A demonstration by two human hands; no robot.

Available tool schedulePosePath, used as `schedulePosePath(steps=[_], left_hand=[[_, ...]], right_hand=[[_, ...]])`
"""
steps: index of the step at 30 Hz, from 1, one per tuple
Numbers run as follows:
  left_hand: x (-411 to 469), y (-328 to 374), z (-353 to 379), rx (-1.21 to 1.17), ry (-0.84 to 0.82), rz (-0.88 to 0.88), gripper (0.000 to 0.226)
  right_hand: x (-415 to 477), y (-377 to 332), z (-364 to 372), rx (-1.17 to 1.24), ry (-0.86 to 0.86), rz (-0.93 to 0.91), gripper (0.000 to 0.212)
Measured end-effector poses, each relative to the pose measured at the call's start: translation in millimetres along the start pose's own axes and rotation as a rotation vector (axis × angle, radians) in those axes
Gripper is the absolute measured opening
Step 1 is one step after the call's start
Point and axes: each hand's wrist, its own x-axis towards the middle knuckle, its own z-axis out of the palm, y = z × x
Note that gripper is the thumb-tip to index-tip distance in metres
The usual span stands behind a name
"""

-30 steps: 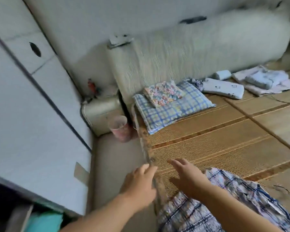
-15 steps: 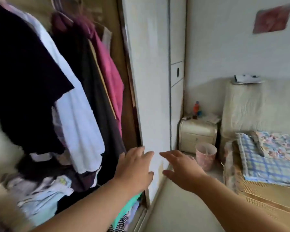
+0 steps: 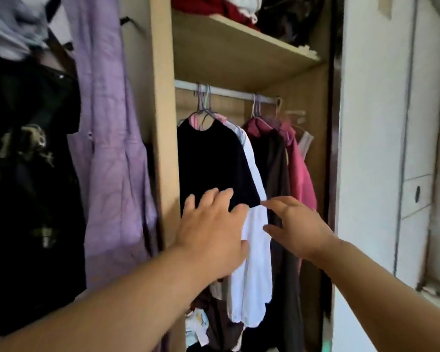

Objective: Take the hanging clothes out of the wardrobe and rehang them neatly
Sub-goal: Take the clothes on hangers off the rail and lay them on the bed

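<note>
The open wardrobe compartment has a metal rail (image 3: 229,92) with clothes on hangers: a black T-shirt (image 3: 211,163) at the left, a white shirt (image 3: 254,250) behind it, a dark brown garment (image 3: 277,168) and a pink hooded top (image 3: 299,174) at the right. My left hand (image 3: 211,232) reaches forward with fingers spread, in front of the black T-shirt's lower part. My right hand (image 3: 297,224) is open too, fingers extended near the black sleeve's hem and the white shirt. Neither hand grips anything.
A purple garment (image 3: 112,148) and a dark patterned one (image 3: 31,174) hang in the left compartment, past the wooden divider (image 3: 163,123). The shelf (image 3: 239,54) above holds piled clothes. More clothes lie heaped at the bottom (image 3: 208,323). A white sliding door (image 3: 371,148) stands at the right.
My view has swung from the bed up to the wardrobe. Both open hands have risen and moved in toward the hanging black and white shirts.
</note>
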Motion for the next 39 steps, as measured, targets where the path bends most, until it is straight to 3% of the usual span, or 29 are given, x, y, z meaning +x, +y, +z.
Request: schedulePosePath(steps=[5,9,16,19,24,28,39], left_hand=[[39,-39,-42,0.216,0.19,-0.017,0.058],[79,-60,-65,0.346,0.249,-0.094,0.054],[129,-89,-79,0.53,0.241,-0.203,0.049],[140,-97,-79,0.631,0.236,-0.246,0.05],[148,-98,-69,0.618,0.368,-0.274,0.04],[151,-100,-66,0.627,0.403,-0.259,0.038],[151,-107,-61,0.616,0.444,-0.257,0.034]], right_hand=[[67,-4,-23,0.066,0.059,-0.119,0.059],[116,2,-37,0.106,0.074,-0.196,0.06],[196,11,-45,0.196,0.033,-0.249,0.066],[224,9,-39,0.254,0.006,-0.283,0.056],[268,-2,-15,0.253,0.055,-0.241,0.036],[293,-26,-9,0.181,0.147,-0.17,0.038],[337,-56,-13,0.38,0.031,-0.032,0.033]])
